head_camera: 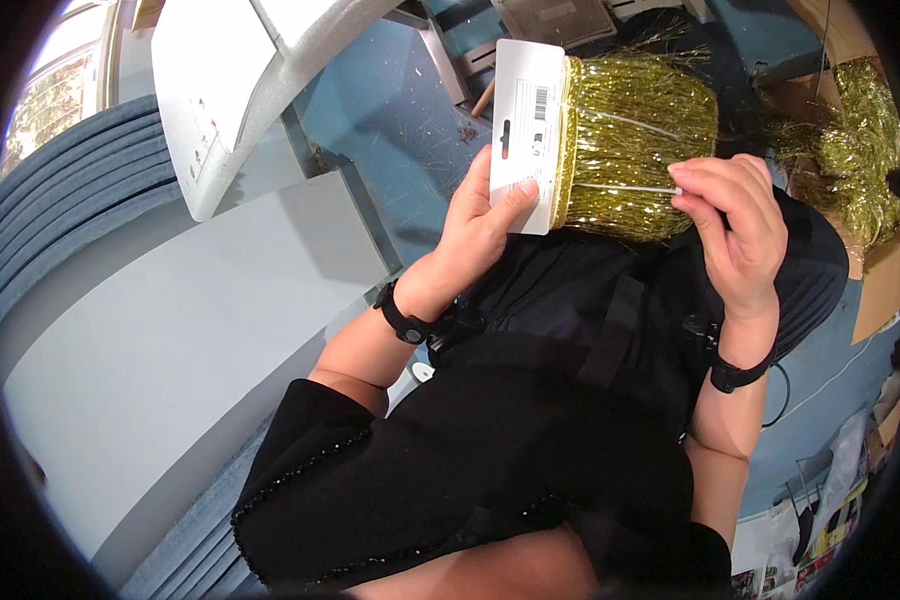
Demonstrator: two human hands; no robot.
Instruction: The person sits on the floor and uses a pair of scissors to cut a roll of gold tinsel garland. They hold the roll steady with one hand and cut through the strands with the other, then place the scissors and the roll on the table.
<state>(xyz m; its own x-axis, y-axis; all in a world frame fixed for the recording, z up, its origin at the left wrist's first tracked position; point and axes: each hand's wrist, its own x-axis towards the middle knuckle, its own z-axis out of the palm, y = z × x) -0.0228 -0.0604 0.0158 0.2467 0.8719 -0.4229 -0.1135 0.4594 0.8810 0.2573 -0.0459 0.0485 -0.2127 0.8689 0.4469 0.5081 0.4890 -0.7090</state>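
Observation:
A bundle of gold tinsel fringe point(630, 150) lies across my lap, attached along its left edge to a white hang card point(521, 90). The card bears a barcode, writing and a hanger slot. My left hand point(487, 206) grips the lower part of the card, thumb on top. Two thin white ties cross the fringe. Between the thumb and fingers of my right hand point(735, 202) is the right end of the lower white tie point(622, 188). The upper white tie point(630, 123) lies over the strands, untouched.
At the right, a cardboard box point(877, 292) holds more gold tinsel point(859, 150). A light grey panel point(195, 337) and stacked blue-grey boards point(82, 187) stand at the left. White foam packaging point(225, 90) is at the upper left. A cable point(825, 386) runs over the blue floor.

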